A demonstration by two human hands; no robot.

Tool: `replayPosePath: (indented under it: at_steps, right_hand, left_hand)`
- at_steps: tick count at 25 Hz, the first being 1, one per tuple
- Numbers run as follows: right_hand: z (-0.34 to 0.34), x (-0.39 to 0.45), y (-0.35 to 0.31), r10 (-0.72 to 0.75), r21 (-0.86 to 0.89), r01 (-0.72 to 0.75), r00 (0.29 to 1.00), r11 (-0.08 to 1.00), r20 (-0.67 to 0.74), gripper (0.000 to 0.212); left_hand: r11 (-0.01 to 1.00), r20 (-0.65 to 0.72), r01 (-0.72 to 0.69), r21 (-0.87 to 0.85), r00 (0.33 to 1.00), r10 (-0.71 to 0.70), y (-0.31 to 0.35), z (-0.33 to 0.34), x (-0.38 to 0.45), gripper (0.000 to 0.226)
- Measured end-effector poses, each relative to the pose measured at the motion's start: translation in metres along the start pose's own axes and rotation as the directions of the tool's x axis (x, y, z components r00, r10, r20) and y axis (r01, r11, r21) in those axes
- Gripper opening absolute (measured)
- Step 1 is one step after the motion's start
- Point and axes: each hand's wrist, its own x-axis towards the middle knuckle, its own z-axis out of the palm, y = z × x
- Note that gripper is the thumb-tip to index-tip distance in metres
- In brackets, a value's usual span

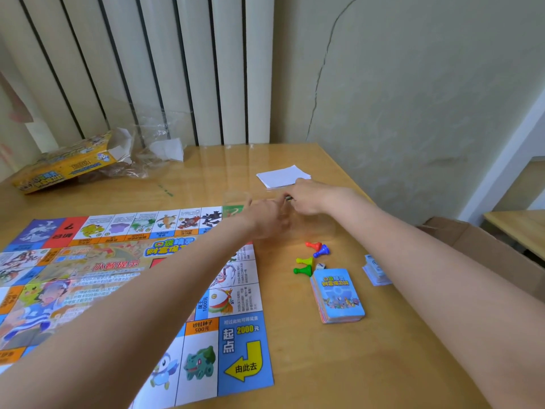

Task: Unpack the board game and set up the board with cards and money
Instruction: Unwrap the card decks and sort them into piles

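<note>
1. Both hands are held out over the tabletop (pixel 339 364), just past the far right corner of the board (pixel 236 293), which lies unfolded and flat on the left.
2. The right hand (pixel 306 197) is seen with fingers curled, pinching a small dark object (pixel 288 198) at its fingertips; what the object is cannot be made out.
3. The left hand (pixel 265 219) is blurred; its fingers appear bent around a faint clear wrapper (pixel 309 225), but the grip cannot be told with certainty.
4. A stack of white paper (pixel 283 175), possibly the money with its blank side up, lies just beyond the right hand, touching or nearly touching its knuckles. It is the right hand that is nearer to it.
5. The deck of cards (pixel 339 296) lies on the tabletop to the right of the board, well on the near side of both hands, its long axis running roughly away from the person. The four pawns (pixel 311 258) and a small die (pixel 321 265) lie between the deck and the hands.
6. A second small stack (pixel 376 271) is partly hidden behind the right forearm.
7. The opened yellow box (pixel 65 168) and crumpled plastic wrap (pixel 147 152) are set at the far left, well apart from the hands.
8. It is judged that the wrapper must first be emptied and put aside; any reach to the deck would then be made back towards the body, most easily by the right hand.
</note>
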Motion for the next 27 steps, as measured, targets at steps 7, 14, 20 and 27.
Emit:
replayPosePath:
  at_steps: [7, 14, 20, 27]
  right_hand:
    - [-0.015, -0.001, 0.006, -0.09, -0.034, 0.094, 0.99, 0.995, 0.104, 0.039]
    - [-0.025, 0.001, 0.023, -0.145, 0.219, 0.12, 0.984, 0.968, 0.102, 0.028]
    - [-0.024, 0.008, 0.028, -0.119, 0.295, 0.117, 0.993, 0.948, -0.01, 0.006]
    - [-0.013, 0.005, 0.028, -0.056, 0.236, 0.115, 0.968, 0.965, -0.245, 0.016]
  left_hand:
    - [0.996, -0.002, -0.014, -0.085, 1.0, 0.014, -0.001, 0.005, 0.005, 0.069]
    - [0.993, 0.008, 0.024, -0.115, 1.0, -0.024, -0.003, 0.008, 0.009, 0.066]
    - [0.995, 0.014, 0.044, -0.093, 0.999, -0.043, -0.003, 0.008, 0.009, 0.061]
    - [0.996, 0.011, 0.034, -0.087, 0.999, -0.033, -0.002, 0.007, 0.006, 0.064]
